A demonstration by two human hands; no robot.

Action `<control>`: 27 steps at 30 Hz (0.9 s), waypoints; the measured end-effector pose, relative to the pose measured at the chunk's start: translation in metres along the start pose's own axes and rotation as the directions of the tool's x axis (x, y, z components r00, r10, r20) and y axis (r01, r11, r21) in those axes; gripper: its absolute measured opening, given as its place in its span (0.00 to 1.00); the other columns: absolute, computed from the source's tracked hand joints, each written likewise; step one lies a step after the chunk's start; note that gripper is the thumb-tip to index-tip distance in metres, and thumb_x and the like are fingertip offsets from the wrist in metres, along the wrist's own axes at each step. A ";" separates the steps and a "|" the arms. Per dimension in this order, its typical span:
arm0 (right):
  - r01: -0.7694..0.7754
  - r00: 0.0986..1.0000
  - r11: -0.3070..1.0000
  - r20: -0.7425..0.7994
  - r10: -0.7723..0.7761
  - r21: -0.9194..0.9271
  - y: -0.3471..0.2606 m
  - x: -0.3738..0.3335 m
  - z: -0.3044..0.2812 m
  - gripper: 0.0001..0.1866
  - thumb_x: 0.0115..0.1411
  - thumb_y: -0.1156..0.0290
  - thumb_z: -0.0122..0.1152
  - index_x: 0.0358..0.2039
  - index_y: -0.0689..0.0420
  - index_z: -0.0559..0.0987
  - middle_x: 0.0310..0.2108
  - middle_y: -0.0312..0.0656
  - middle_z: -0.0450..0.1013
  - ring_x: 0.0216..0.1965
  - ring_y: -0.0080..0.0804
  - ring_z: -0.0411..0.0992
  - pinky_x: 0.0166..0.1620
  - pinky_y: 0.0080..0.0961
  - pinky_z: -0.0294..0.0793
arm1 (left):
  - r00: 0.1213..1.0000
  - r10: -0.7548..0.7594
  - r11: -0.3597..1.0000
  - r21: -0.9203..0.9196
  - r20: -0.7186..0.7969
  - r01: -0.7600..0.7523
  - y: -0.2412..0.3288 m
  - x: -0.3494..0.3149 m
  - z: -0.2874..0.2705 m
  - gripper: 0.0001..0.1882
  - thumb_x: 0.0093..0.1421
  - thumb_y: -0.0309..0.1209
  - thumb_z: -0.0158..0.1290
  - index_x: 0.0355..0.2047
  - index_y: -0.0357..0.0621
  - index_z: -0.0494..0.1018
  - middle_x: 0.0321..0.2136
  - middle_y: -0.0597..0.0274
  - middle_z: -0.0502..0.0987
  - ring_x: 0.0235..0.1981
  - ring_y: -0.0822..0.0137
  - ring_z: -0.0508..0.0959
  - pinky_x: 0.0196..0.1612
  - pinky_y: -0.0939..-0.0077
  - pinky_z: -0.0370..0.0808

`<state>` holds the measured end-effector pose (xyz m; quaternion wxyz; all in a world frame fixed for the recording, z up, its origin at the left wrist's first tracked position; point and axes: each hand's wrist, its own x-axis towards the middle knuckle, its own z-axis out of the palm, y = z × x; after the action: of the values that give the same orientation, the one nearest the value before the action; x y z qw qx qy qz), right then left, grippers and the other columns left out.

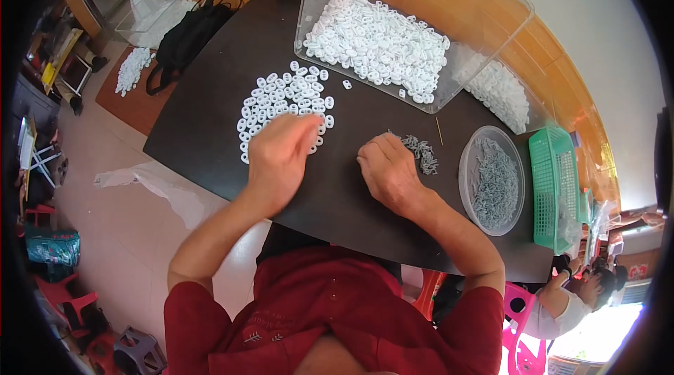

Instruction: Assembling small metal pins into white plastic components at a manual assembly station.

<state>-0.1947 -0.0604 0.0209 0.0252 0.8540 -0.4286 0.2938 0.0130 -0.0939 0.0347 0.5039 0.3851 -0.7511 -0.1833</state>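
Observation:
My left hand (279,156) is over the near edge of a spread of small white oval plastic pieces with holes (270,97) on the dark table. Its fingers are bent together, and whatever they may hold is hidden from view. To the right, my right hand (388,166) rests low beside a small heap of grey screws (423,154), knuckles up. Its fingers are curled and pressed together, with their grip out of sight. One white piece (347,84) lies apart from the others, toward the large bin.
A clear bin (449,97) of white pieces stands at the back, with another heap of white pieces (498,90) beside it. Rightward are a round tub (464,189) of grey screws, a green basket (539,192) and a thin stick (439,130). Another person (565,308) sits at lower right.

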 end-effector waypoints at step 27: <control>-0.362 0.917 0.877 -0.050 0.397 0.315 -0.014 -0.026 -0.048 0.06 0.49 0.83 0.60 0.29 0.61 0.76 0.25 0.40 0.68 0.24 0.28 0.67 0.28 0.22 0.66 | 0.819 0.266 0.777 0.389 0.508 -0.494 -0.080 0.094 0.100 0.04 0.46 0.22 0.50 0.25 0.36 0.70 0.27 0.52 0.72 0.33 0.53 0.72 0.36 0.62 0.69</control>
<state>-0.2196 -0.0184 0.0500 -0.1381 0.7291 -0.5361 0.4023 -0.0634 -0.2279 -0.0030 0.2357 0.2893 -0.9265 0.0486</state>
